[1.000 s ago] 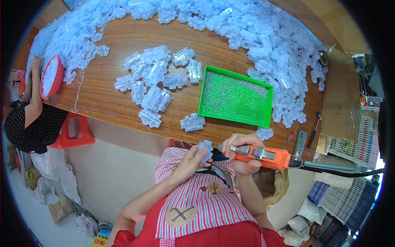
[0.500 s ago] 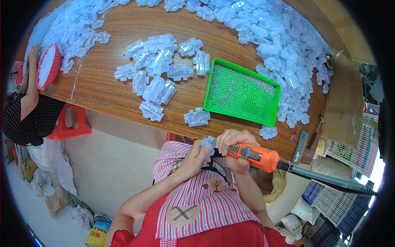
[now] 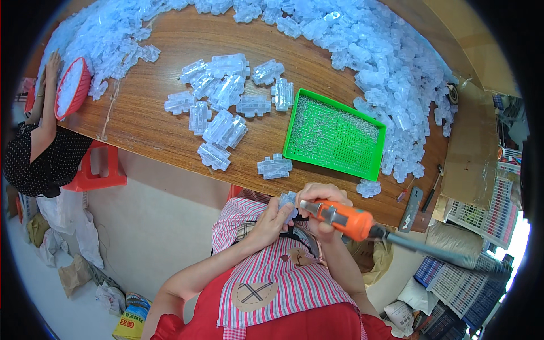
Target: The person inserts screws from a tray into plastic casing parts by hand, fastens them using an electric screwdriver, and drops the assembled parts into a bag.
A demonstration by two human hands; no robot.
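My left hand (image 3: 267, 225) is closed round a clear plastic housing (image 3: 288, 199) just off the table's near edge. In my right hand (image 3: 327, 194) is an orange electric screwdriver (image 3: 350, 220), its metal nose pointing left toward the housing. The bit's tip is hidden by my fingers, so I cannot tell whether it touches the plastic. Beyond my hands, a green tray (image 3: 331, 165) holds many small metal screws. A single clear housing (image 3: 275, 166) lies to the left of the tray, and a loose group of several more housings (image 3: 221, 127) lies farther left.
Large heaps of clear plastic parts (image 3: 391, 85) cover the table's far side and right end. A dark phone-like object (image 3: 411, 209) and a black-handled tool (image 3: 432, 190) lie at the right edge. At far left, another person's hand (image 3: 52, 68) is by a red basket (image 3: 73, 90).
The screwdriver has shifted slightly left and its cable end has dropped. My left hand keeps its hold on the housing. The co-worker's hand has moved a little, and the whole view has shifted slightly.
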